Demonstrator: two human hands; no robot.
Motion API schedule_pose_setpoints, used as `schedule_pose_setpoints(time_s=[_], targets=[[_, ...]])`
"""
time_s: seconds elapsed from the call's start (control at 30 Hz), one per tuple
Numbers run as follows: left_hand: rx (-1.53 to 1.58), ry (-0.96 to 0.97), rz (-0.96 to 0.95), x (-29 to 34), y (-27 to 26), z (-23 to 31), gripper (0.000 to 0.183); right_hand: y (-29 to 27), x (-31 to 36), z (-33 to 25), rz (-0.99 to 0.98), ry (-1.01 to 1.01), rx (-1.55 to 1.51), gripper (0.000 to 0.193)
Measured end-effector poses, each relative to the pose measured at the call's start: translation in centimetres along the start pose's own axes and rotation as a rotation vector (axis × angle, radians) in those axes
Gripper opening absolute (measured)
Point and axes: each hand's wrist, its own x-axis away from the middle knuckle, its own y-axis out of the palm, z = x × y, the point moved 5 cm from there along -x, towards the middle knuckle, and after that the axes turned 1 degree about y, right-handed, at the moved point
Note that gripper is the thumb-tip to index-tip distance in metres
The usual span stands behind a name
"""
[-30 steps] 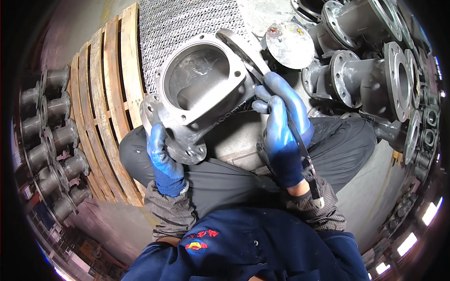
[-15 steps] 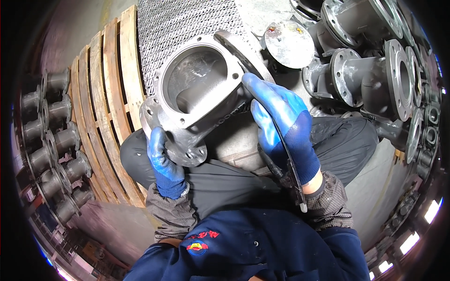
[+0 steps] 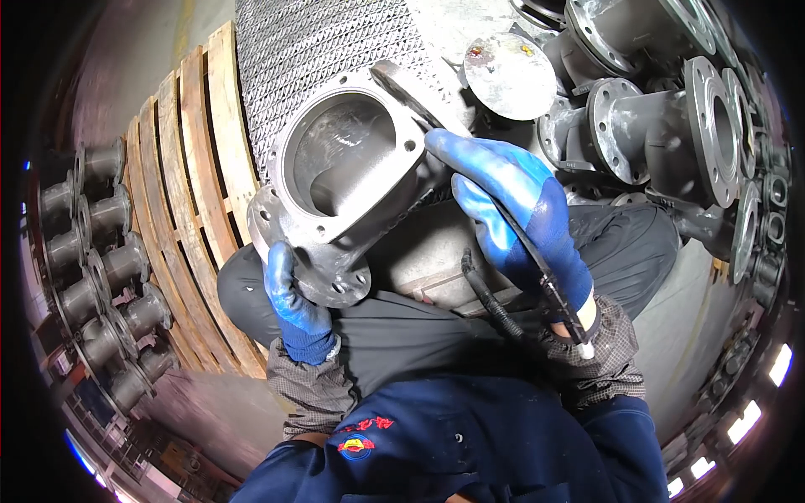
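Between the two hands sits a grey cast valve body (image 3: 352,180), tipped up on the person's lap so its square open mouth faces the camera. Left hand (image 3: 295,306), blue-gloved, is clamped on the round bolt flange (image 3: 323,272) at the casting's lower end, thumb over the rim, steadying it. Right hand (image 3: 524,222), gloved the same, is closed around a slim dark tool (image 3: 549,289) that runs down along the wrist to a pale tip, its upper end pressed in beside the mouth's right edge; a black hose (image 3: 490,306) trails just below that hand. Inside the cavity the metal looks scuffed and streaky, so I'd judge the work on this piece as under way, not finished, though how much of the rim is dressed I can't tell. Beyond the right hand stand more flanged castings (image 3: 662,134) and a round metal disc (image 3: 509,75); beyond the left, a wooden pallet (image 3: 197,193) and a row of smaller pipe fittings (image 3: 105,277).
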Motion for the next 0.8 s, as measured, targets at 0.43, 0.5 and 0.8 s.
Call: schedule_pose_setpoints(time_s=[0.43, 0.5, 0.8], targets=[[-0.029, 0.029, 0.013, 0.0, -0.4, -0.1, 0.039, -0.1, 0.6, -0.2, 0.064, -0.006, 0.042, 0.037], [-0.026, 0.033, 0.024, -0.1, -0.7, -0.3, 0.039, -0.1, 0.4, -0.1, 0.008, 0.082, -0.029, 0.035], [-0.114, 0.109, -0.02, 0.2, 0.0, 0.3, 0.041, -0.8, -0.8, 0.2, -0.047, 0.078, -0.076, 0.028]])
